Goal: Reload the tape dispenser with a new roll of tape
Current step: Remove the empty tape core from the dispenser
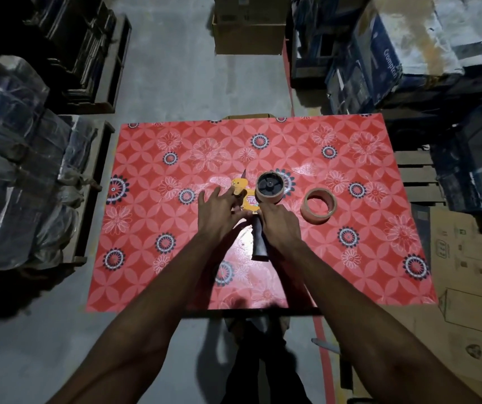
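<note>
Tape dispenser point(248, 199) lies near the middle of the tabletop point(175, 158), which is covered in a red floral-patterned sheet. Its yellow body points away from you, its dark handle point(258, 240) points back toward you, and its black hub wheel point(269, 184) carries a nearly spent brown cardboard core point(267, 196) at the far right end of the body.

Your left hand point(219, 211) rests on the left side of the yellow body; its fingers point(204, 196) are spread wide and loose, not wrapped around anything, though the palm side appears to touch the dispenser. Your right hand point(280, 223) sits on the right side, over the junction of handle and body, with the index finger reaching up to the base of the core. I cannot tell whether those right-hand digits are clamped on the handle or only laid against it, since the back of the hand hides them.

To the right of the dispenser, near it but apart, the new roll of tape point(318, 205) lies flat on the tabletop, brownish and with its centre hole facing up. Neither hand touches it.

Around the tabletop stand stacks of plastic-wrapped goods point(15, 170) on your left, blue cartons point(394, 53) on your right, and a cardboard box point(248, 27) on the floor beyond the far edge.
</note>
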Action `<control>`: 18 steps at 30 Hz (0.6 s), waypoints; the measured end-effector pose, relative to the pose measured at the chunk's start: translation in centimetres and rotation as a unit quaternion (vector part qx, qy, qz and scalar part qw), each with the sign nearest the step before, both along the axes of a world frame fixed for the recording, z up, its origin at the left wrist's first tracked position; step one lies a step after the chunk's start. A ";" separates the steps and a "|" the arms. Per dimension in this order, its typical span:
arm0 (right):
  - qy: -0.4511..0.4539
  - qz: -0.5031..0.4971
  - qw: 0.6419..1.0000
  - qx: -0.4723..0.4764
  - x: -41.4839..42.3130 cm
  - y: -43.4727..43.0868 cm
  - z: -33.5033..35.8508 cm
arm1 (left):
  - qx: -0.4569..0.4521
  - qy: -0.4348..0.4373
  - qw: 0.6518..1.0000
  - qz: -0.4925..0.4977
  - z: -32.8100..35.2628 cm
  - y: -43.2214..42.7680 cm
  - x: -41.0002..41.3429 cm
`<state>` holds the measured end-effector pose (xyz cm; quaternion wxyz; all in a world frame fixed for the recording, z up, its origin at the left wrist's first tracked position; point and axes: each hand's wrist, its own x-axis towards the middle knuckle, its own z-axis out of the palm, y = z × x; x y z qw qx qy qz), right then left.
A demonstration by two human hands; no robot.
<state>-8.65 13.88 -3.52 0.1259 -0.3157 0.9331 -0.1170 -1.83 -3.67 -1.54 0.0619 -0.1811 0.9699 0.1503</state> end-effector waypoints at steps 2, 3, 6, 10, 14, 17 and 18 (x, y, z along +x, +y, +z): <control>-0.021 0.009 1.000 -0.017 -0.4 0.0 -0.2 | -0.004 -0.015 1.000 0.007 0.0 0.2 0.2; -0.024 0.015 0.999 -0.021 -0.4 0.0 -0.3 | 0.009 -0.011 1.000 0.015 -0.2 0.3 0.3; -0.017 0.020 1.000 -0.010 -0.6 -0.2 -0.4 | 0.059 0.018 0.997 0.047 -0.6 0.7 0.3; -0.027 0.012 1.000 -0.008 -0.5 -0.4 -0.3 | 0.092 0.043 0.990 0.102 -0.8 0.7 0.4; -0.059 -0.008 0.998 -0.023 -0.5 -0.4 0.2 | 0.172 0.064 0.968 0.169 -0.1 1.3 0.6; -0.088 -0.018 0.995 -0.032 -0.2 0.0 0.6 | 0.235 0.047 0.957 0.165 -0.1 2.6 1.1; -0.088 -0.020 0.995 -0.030 0.1 0.2 0.6 | 0.250 0.051 0.954 0.158 -0.1 3.0 1.4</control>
